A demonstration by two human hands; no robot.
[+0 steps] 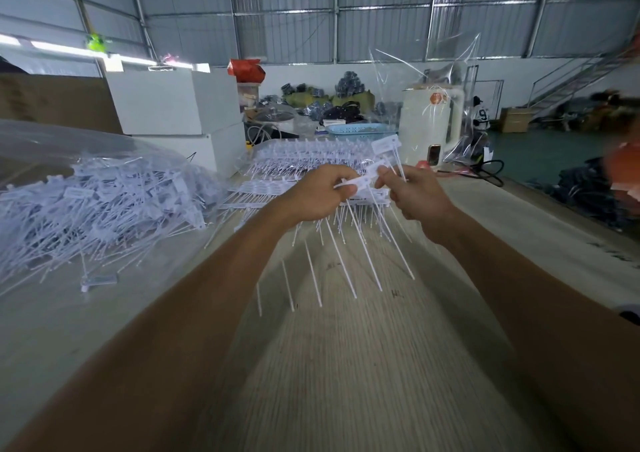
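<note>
Above the wooden table (346, 365) my left hand (317, 195) grips a strip of white plastic tag ties (349, 240), whose thin tails hang down and fan out towards me. My right hand (415, 193) pinches a single white tag tie (372, 171) at the strip's right end, with another tag (386, 145) sticking up above my fingers. The two hands are close together, almost touching. How many ties the strip carries is blurred.
A big loose heap of white tag ties (104, 206) lies on clear plastic at the left. Stacked strips of ties (311, 155) lie behind my hands. White boxes (173, 105), a blue basket (360, 129) and a white kettle (433, 122) stand at the back. A person sits far right.
</note>
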